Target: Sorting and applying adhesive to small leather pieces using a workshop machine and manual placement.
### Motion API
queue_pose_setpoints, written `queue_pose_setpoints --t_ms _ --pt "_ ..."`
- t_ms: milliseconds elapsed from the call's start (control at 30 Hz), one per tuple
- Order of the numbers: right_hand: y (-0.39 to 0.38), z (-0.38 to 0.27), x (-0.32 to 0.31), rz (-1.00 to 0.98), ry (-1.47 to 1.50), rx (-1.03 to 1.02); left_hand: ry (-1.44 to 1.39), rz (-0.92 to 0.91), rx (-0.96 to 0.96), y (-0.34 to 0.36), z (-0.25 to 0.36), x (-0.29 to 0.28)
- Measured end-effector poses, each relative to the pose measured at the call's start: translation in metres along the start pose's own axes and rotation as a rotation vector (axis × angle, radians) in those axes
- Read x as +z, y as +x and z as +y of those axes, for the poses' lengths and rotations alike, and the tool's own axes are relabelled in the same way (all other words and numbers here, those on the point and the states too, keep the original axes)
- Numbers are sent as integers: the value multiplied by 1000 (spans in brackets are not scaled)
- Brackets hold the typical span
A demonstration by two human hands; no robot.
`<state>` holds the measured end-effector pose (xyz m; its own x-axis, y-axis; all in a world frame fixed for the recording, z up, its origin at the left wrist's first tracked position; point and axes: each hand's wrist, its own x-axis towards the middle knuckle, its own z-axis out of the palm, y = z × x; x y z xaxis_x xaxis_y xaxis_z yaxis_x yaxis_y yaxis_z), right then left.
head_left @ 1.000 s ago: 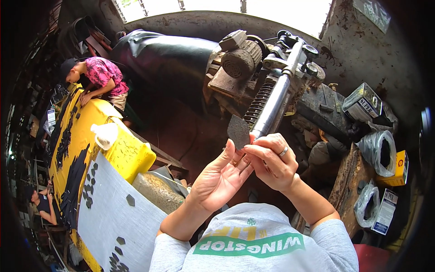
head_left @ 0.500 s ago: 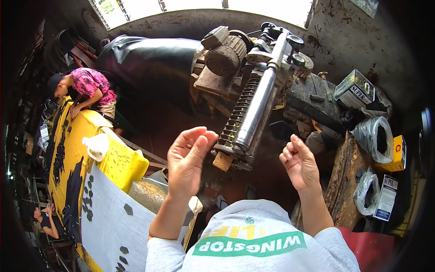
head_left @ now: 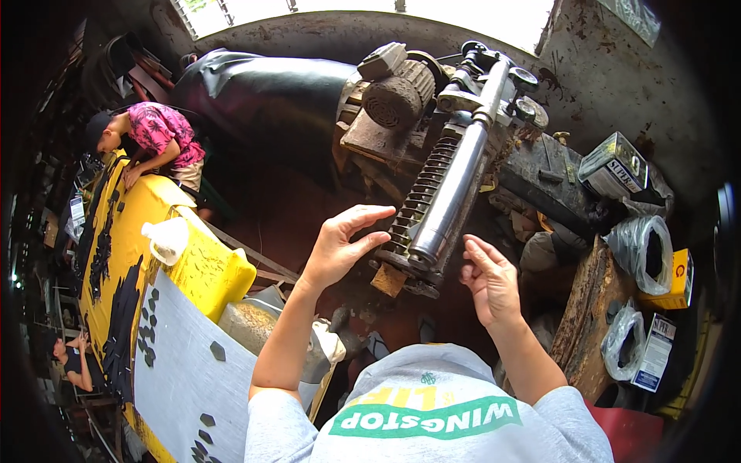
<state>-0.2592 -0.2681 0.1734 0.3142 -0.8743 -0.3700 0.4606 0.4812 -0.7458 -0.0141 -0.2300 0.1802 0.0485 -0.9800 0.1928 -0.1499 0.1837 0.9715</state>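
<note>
grey sheet [head_left: 174, 386]: right edge beside left forearm [head_left: 282, 339] | left hand [head_left: 336, 251]: thumb and fingers apart, near slatted rack [head_left: 421, 197], contact unclear | steel roller [head_left: 454, 201]: between hands | right hand [head_left: 492, 289]: fingers curled, pinch cannot be told, gap to roller | plank [head_left: 585, 316]: farther right
</note>
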Motion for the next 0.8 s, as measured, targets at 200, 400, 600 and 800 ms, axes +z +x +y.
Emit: queue_pose_setpoints --t_ms 200,400,600,800 --pt "3 -1 -37 104 -92 -203 59 -133 8 13 -7 -12" --pt "10 10 -77 199 -133 -196 116 -202 105 27 -15 -21" --pt "22 32 -102 277 -173 -38 161 -242 178 32 -12 -22" --pt "37 62 -116 273 -211 25 70 -250 132 30 -18 -32"
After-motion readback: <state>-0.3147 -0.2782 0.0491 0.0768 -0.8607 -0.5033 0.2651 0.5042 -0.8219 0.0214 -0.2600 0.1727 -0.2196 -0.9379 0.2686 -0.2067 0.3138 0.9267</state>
